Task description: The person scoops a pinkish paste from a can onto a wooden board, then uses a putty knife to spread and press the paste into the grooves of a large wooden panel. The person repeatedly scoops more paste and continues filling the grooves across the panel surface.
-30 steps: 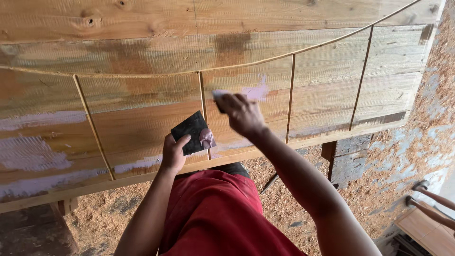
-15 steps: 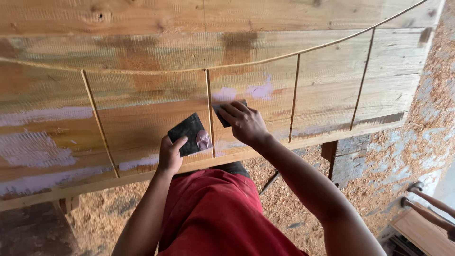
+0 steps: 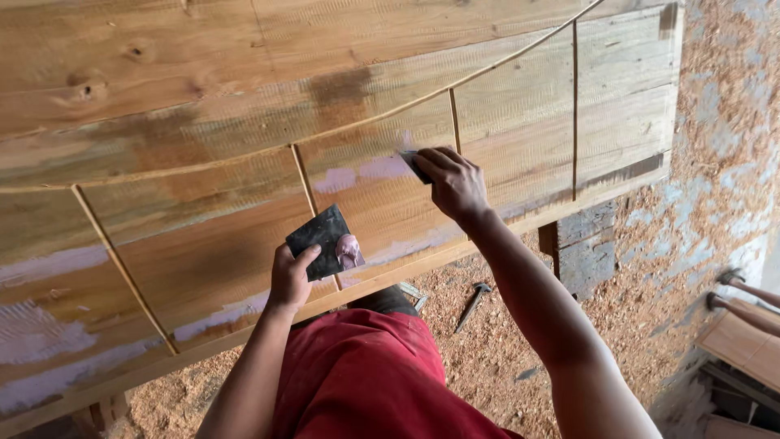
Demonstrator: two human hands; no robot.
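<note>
pressing scraper (image 3: 414, 165) on panel (image 3: 203, 244), right hand (image 3: 457, 183) grip closed, shifted rightward; left hand (image 3: 291, 278) grip holds dark pad (image 3: 323, 241).

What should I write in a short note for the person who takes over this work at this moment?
Left hand: holds a dark square pad carrying a lump of pinkish filler, above the panel's near edge.
Right hand: presses a small dark scraper flat on the wooden panel, beside a thin wooden strip.
Done: pale filler patches show near the scraper and along the panel's left part.
Left: much of the wood is bare; filler remains on the pad.
Floor: sawdust, and a hammer under the panel.
</note>
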